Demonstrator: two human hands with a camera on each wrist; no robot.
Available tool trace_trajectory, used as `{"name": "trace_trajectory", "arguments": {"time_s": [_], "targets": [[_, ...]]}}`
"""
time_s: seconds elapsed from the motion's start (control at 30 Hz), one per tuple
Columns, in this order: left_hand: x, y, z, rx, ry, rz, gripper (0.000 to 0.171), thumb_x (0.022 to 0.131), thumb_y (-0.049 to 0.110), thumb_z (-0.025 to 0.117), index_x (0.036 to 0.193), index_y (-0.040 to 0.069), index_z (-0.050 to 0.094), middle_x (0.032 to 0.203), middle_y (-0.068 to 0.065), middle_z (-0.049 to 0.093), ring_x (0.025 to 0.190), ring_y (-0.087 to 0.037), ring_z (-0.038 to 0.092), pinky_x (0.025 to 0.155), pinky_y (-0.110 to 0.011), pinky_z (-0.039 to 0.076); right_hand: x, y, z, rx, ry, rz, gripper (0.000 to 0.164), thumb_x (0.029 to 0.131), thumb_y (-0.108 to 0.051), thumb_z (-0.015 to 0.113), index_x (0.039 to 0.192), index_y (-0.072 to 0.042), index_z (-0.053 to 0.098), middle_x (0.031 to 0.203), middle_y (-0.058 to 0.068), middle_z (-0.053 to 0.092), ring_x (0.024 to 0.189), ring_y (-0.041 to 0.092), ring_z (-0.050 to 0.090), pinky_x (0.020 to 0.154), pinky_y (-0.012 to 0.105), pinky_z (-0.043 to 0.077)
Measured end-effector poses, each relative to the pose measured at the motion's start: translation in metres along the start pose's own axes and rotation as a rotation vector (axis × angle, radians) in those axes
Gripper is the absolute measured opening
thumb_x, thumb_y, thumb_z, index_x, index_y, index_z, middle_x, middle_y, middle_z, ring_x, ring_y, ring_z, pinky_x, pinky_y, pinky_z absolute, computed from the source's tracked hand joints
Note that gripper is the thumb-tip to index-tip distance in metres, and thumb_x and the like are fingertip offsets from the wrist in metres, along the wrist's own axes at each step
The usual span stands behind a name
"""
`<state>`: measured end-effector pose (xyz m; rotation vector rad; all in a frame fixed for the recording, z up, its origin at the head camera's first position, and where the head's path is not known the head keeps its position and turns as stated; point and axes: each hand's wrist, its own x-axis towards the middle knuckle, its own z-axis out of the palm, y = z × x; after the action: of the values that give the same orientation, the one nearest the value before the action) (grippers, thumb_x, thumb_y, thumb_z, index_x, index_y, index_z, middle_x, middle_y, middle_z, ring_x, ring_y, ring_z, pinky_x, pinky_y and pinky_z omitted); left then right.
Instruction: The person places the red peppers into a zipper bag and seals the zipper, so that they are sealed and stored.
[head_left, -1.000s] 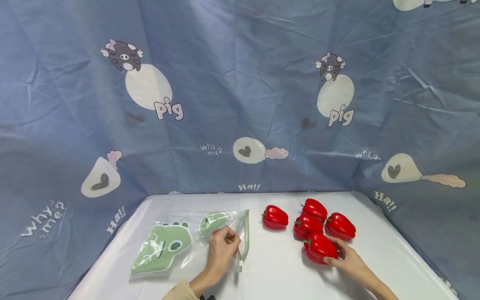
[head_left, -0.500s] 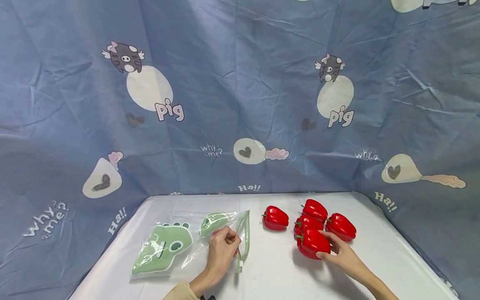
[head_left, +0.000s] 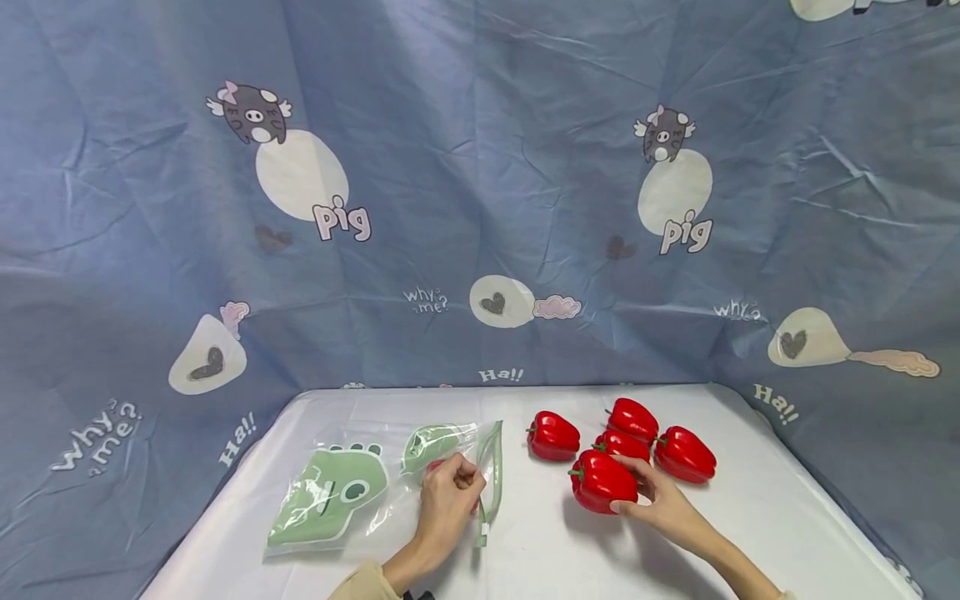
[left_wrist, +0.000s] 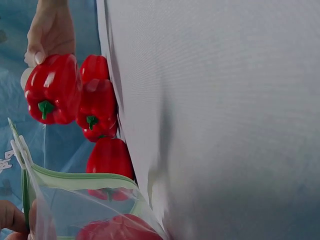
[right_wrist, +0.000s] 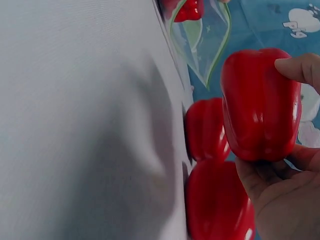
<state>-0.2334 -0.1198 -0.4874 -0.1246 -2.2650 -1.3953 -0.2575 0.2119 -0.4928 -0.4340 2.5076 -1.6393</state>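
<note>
Held above the table between the thumb and fingers of my right hand (head_left: pixel 663 504) is a red bell pepper (head_left: pixel 603 482), its green stem pointing left. My left hand (head_left: pixel 448 500) pinches the upper edge of a clear zip bag (head_left: pixel 397 500) printed with a green dinosaur. The bag's green-trimmed mouth (left_wrist: pixel 85 178) gapes open toward the right. Inside it, near the mouth, lies another red bell pepper (left_wrist: pixel 120 229), mostly covered by my left hand in the head view. The held pepper (right_wrist: pixel 260 105) faces the open bag in the right wrist view.
Just right of the bag lies a single red bell pepper (head_left: pixel 553 436). Behind the held one are three more: a back pepper (head_left: pixel 632 419), a partly hidden pepper (head_left: pixel 624 444) and a right pepper (head_left: pixel 685 454). A blue printed curtain (head_left: pixel 480 208) hangs behind the white table (head_left: pixel 540 550).
My right hand has lifted the pepper off the table beside the others and carried it left, toward the bag. The left hand keeps its hold on the bag's edge.
</note>
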Motion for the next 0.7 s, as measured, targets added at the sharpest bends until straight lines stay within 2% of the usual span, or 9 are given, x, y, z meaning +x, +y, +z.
{"name": "trace_trajectory", "arguments": {"time_s": [0.2,0.43,0.53,0.7], "targets": [[0.0,-0.001,0.001,0.01,0.0,0.003,0.016,0.075,0.0,0.066,0.071,0.015,0.061,0.059,0.007,0.059,0.042,0.002,0.049,0.038,-0.018,0.044,0.009,-0.004,0.01,-0.026,-0.017,-0.011,0.071,0.078,-0.025,0.078,0.139,-0.012,0.045,0.137,0.017,0.05,0.121,0.034,0.054,0.086,0.027,0.057],[0.0,-0.002,0.001,-0.008,-0.003,0.003,0.015,0.076,0.0,0.066,0.072,0.014,0.061,0.06,0.006,0.059,0.042,0.002,0.049,0.038,-0.018,0.045,0.019,-0.011,0.023,-0.042,-0.026,0.005,0.071,0.076,-0.028,0.079,0.138,-0.017,0.048,0.136,0.012,0.052,0.12,0.032,0.054,0.085,0.026,0.056],[0.001,-0.002,0.001,-0.012,-0.002,0.007,0.015,0.076,0.0,0.066,0.072,0.014,0.061,0.06,0.006,0.059,0.042,0.002,0.049,0.037,-0.018,0.045,0.023,-0.014,0.029,-0.055,-0.045,-0.024,0.069,0.077,-0.027,0.079,0.137,-0.017,0.048,0.134,0.012,0.053,0.119,0.032,0.055,0.087,0.028,0.056],[0.001,-0.002,0.001,-0.004,-0.002,0.023,0.016,0.076,-0.001,0.066,0.072,0.014,0.061,0.059,0.007,0.059,0.041,0.002,0.048,0.036,-0.017,0.043,0.031,-0.02,0.041,-0.056,-0.071,-0.087,0.067,0.078,-0.027,0.078,0.137,-0.014,0.049,0.134,0.014,0.053,0.12,0.032,0.056,0.095,0.039,0.053]]}}
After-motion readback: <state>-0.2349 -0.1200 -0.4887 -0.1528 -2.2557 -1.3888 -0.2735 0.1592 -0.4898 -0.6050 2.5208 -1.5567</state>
